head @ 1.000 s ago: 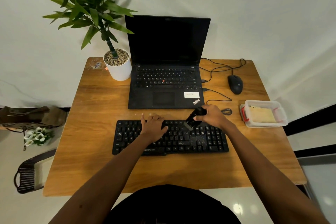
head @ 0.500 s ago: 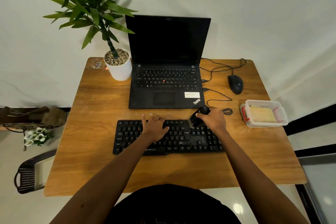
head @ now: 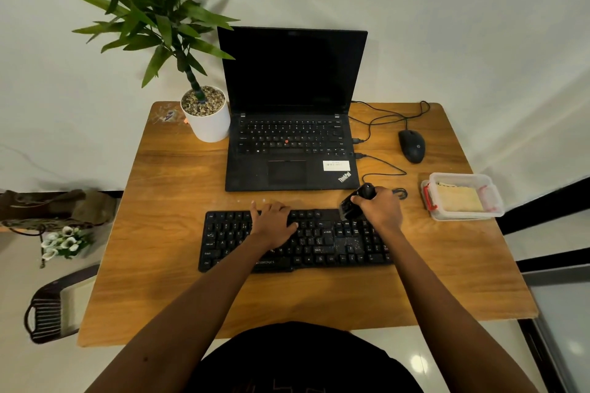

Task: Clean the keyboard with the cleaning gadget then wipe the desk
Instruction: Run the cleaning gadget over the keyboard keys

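A black keyboard (head: 319, 242) lies across the front middle of the wooden desk (head: 166, 188). Pale dust specks show on its right-hand keys. My left hand (head: 274, 222) rests flat on the keyboard's upper middle, fingers spread, pressing it down. My right hand (head: 381, 207) grips a small black cleaning gadget (head: 354, 202), tilted with its brush end touching the keyboard's top right edge. A yellow cloth (head: 458, 198) lies inside a clear plastic box (head: 496, 212) at the desk's right side.
An open black laptop (head: 287, 150) stands behind the keyboard. A potted plant in a white pot (head: 207, 124) is at the back left. A black mouse (head: 412, 146) with its cable lies at the back right. A dustpan (head: 51, 313) sits on the floor, left.
My right hand has carried the gadget to the right along the keyboard's top row, from near the middle to the right section. My left hand stays put.
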